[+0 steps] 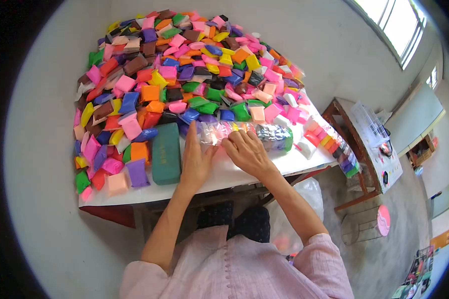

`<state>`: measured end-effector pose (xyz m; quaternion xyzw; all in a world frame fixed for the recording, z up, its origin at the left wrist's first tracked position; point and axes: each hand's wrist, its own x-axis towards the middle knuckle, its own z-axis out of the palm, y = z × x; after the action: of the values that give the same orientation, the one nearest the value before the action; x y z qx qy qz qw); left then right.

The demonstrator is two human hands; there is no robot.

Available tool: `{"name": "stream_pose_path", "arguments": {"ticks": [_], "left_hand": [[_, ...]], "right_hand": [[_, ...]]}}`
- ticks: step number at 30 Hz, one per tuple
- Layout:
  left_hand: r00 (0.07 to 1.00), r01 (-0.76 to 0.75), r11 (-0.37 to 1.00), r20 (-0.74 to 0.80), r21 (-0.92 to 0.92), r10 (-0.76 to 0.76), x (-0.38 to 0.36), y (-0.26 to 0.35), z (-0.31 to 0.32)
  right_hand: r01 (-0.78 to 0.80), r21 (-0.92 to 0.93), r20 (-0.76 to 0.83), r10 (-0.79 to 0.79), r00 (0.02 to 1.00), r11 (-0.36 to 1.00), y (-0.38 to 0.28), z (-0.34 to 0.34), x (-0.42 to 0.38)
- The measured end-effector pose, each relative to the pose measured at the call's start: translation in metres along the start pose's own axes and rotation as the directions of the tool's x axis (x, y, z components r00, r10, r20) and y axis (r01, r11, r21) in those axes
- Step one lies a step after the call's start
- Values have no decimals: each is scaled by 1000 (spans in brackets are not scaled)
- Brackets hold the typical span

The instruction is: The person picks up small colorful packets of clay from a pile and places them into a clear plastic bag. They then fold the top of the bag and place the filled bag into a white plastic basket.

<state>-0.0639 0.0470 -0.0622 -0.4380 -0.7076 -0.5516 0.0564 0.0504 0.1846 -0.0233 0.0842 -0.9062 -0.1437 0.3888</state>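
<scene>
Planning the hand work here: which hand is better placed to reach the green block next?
Probably the left hand: it is right beside the green block, while the right hand is farther away, on the clear bag.

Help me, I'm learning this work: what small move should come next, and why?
Probably smooth the clear wrapping at the left end of the packet row: the left hand is at that end, the right hand on top, and the wrapping looks wrinkled.

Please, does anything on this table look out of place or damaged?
One thing: at the table's right end, a filled clear sleeve lies slanted, its green end seeming to overhang the edge. I see no clear damage.
</scene>
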Motion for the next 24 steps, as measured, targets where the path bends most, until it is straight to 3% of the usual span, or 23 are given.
{"name": "stream_pose_path", "arguments": {"ticks": [1,10,13,19,24], "left_hand": [[999,8,999,44,-40,-6,3,-5,0],[995,57,997,-80,48,-53,4,-7,8],[988,157,984,0,-79,-157,7,2,2],[983,108,991,-156,81,-95,3,-8,12],[980,195,980,-22,-38,-196,2,-1,4]], "right_hand": [[-3,15,3,3,1000,1000,0,-1,-1],[83,42,-71,-80,994,996,-2,-7,-1],[112,26,-52,-110,993,993,-4,-9,-5],[162,-45,-43,-164,985,986,-3,-1,-8],[155,-18,-28,-155,988,988,-2,1,-10]]}}
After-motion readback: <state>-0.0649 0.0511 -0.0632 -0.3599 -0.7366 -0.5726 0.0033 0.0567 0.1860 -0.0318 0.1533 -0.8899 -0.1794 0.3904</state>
